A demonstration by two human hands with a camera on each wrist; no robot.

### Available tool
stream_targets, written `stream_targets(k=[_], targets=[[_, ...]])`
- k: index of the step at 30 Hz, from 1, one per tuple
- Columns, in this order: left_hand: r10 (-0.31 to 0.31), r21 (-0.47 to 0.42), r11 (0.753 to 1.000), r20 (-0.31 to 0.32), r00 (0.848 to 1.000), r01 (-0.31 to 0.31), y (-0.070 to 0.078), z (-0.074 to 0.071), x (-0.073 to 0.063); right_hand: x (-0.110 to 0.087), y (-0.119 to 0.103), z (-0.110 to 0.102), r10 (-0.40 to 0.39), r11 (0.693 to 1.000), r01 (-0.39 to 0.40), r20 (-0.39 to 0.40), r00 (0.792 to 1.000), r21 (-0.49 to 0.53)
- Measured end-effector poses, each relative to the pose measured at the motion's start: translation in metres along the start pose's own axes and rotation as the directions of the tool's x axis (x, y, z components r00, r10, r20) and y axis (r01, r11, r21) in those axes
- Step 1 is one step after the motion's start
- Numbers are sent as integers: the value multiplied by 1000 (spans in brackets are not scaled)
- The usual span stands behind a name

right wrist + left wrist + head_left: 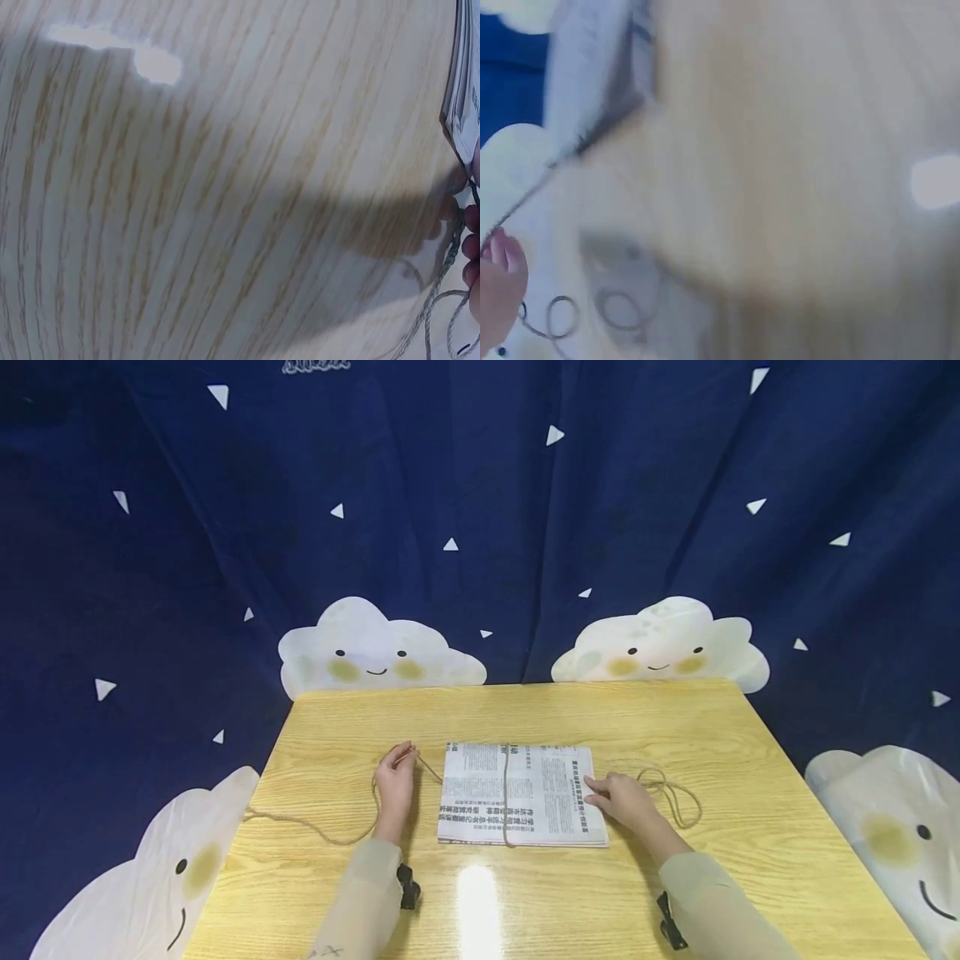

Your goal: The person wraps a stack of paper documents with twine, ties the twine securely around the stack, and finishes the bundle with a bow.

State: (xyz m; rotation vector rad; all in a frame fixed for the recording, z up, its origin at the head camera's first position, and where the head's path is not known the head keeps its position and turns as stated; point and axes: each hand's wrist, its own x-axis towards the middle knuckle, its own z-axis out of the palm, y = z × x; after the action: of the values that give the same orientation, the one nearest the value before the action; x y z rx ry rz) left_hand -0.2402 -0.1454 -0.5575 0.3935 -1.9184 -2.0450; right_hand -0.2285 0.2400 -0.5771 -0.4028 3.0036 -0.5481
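A flat stack of folded newspapers (555,793) lies on the table, with a thin brown rope (506,793) running over its top from back to front. To its left, my left hand (396,781) pinches a stretch of the rope that reaches taut to the stack's left edge. In the left wrist view, the rope (521,199) slants from the left hand (502,281) up to the paper. My right hand (624,797) grips the right edge of the newspapers, fingertips on the print. Several fingers (471,247) curl beside the paper edge in the right wrist view, close to the rope (446,274).
Loose rope loops lie on the wooden table (525,718) right of the right hand, and a slack tail trails to the table's left edge. Behind the table hangs a dark blue curtain (450,477) with white clouds. Light glares near the front edge.
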Motion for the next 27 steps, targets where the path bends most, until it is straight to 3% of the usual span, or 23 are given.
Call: stream_targets(k=[1, 3, 5, 6, 8, 10, 13, 14, 15, 17, 20, 21, 23, 27], targets=[[-58, -140, 989, -26, 998, 53, 2, 4, 1, 0, 0, 0, 2, 1000, -2, -1, 1000, -2], [-152, -372, 921, -72, 986, 115, 7, 11, 3, 0, -1, 0, 8, 1000, -8, -3, 1000, -4], [-195, -488, 866, -125, 973, 111, 11, 17, 6, 0, -2, -1, 16, 1000, -16, -2, 1000, -4], [-197, -506, 857, -150, 969, 95, 12, 19, 8, 0, -2, -1, 19, 1000, -19, -3, 1000, -4], [-175, -494, 868, -213, 961, 49, 15, 25, 12, -1, -3, -1, 22, 1000, -22, -4, 1000, -8], [-109, -430, 903, -265, 958, -16, 17, 30, 15, -1, -4, -1, 21, 1000, -21, -3, 1000, -11], [83, -211, 966, -300, 950, -151, 21, 41, 17, -1, -4, -2, 19, 1000, -19, 1, 1000, -18], [168, -110, 972, -293, 941, -208, 23, 46, 17, -1, -4, -2, 21, 1000, -21, 2, 1000, -19], [255, -14, 963, -273, 928, -269, 25, 50, 16, -1, -4, -2, 21, 1000, -21, 3, 1000, -20], [406, 160, 911, -195, 893, -379, 28, 61, 12, -1, -5, -1, 28, 999, -28, 5, 1000, -21], [534, 272, 815, -9, 846, -512, 30, 79, 2, -1, -5, -1, 39, 999, -38, 8, 999, -20], [550, 287, 788, 68, 832, -545, 29, 85, -1, -2, -5, -1, 41, 999, -40, 10, 999, -19], [584, 320, 716, 214, 783, -621, 27, 96, -10, -2, -5, -1, 41, 999, -41, 10, 999, -19], [556, 356, 563, 505, 660, -746, 15, 111, -31, -2, -5, -1, 33, 999, -33, 4, 999, -21]])
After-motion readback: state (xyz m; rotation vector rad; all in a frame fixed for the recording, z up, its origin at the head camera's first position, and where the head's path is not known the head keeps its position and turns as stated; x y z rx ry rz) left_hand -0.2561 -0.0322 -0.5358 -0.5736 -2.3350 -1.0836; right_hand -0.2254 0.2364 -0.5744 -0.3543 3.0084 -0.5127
